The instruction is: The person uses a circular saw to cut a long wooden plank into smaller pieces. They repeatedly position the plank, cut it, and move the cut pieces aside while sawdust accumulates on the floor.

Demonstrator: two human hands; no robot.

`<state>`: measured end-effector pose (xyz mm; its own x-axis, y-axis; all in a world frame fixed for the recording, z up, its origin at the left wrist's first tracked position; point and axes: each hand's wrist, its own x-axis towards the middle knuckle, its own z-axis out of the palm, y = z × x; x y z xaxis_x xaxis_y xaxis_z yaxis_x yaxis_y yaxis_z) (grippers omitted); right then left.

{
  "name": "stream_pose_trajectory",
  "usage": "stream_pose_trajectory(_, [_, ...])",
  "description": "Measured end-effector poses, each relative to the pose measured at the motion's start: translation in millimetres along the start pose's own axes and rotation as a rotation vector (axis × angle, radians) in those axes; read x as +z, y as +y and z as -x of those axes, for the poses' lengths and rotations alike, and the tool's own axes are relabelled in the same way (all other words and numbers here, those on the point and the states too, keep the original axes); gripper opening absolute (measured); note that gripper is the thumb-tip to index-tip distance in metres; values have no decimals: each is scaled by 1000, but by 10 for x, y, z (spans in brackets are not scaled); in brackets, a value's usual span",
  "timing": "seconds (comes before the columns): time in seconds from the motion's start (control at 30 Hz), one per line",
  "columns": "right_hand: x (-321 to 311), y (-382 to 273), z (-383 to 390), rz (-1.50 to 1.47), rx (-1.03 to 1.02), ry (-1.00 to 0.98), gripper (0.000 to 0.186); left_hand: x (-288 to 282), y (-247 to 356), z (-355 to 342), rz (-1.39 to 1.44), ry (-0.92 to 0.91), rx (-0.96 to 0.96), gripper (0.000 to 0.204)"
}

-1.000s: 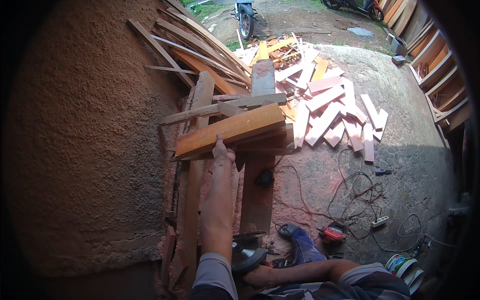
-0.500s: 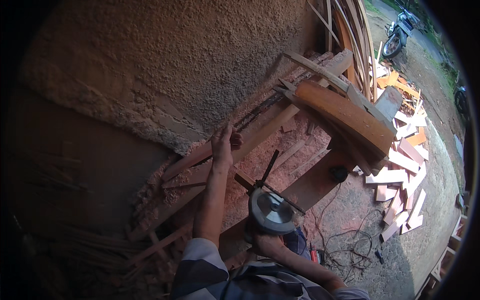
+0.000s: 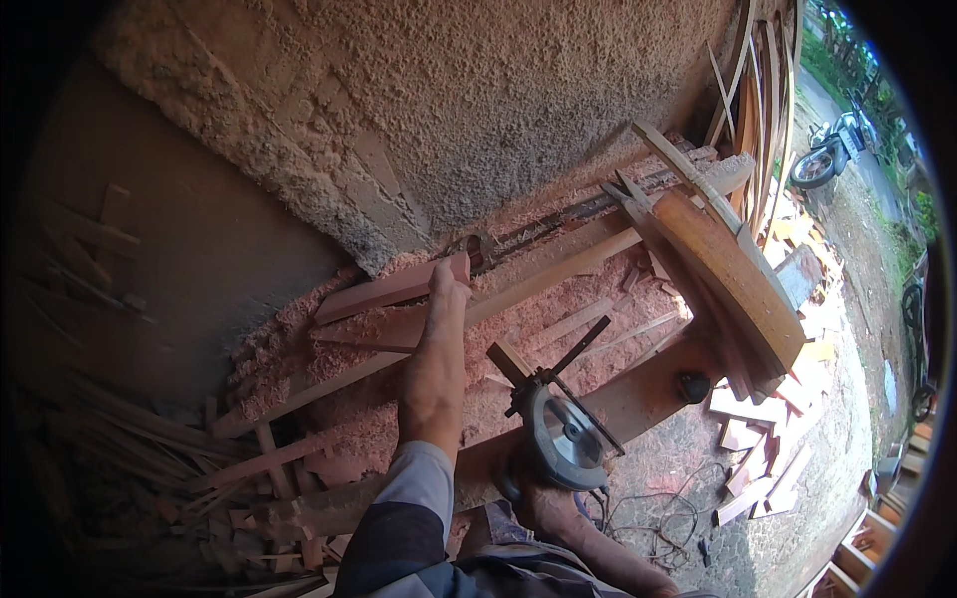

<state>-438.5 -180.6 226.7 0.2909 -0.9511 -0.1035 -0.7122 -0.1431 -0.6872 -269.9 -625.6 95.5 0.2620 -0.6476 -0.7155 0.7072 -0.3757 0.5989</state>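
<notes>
My left hand [image 3: 448, 283] is closed round the near right end of a pinkish wooden block [image 3: 384, 291], which lies along the shavings-covered bench beside the wall. Its fingertips are partly hidden behind the wood. Lower down, my right hand [image 3: 546, 506] grips a circular saw [image 3: 564, 435] by its handle, most of which is out of sight. The saw's round blade faces up, and its flat base stands on edge. Just beyond the saw is the squared end of a short wooden piece [image 3: 509, 363].
A thick plank [image 3: 648, 384] runs below the bench rail [image 3: 548, 261]. Curved orange-brown boards [image 3: 733, 264] are stacked at the right. Cables [image 3: 673, 518] lie on the floor near wood offcuts [image 3: 768, 468]. A rough wall [image 3: 478, 110] stands behind, and a motorcycle [image 3: 837, 145] is parked outside.
My left hand has gone from partly spread beside the block to gripping its end. The view has shifted, so the bench and saw appear moved. My right hand still holds the saw.
</notes>
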Motion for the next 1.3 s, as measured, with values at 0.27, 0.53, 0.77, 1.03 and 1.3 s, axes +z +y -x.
stream_pose_trajectory(0.27, [85,83,26,-34,25,23,62,310,-104,-752,197,174,-21,26])
stream_pose_trajectory(0.53, [229,165,95,-33,0,36,58,-172,128,-736,209,184,65,24])
stream_pose_trajectory(0.77, [119,54,20,-45,-23,87,48,-617,969,435,83,-3,255,30])
stream_pose_trajectory(1.03, [437,263,35,10,-31,83,56,-2295,1483,2423,212,-341,390,38])
stream_pose_trajectory(1.3, [610,451,106,-65,-2,19,63,-4138,319,3699,-42,-169,517,46])
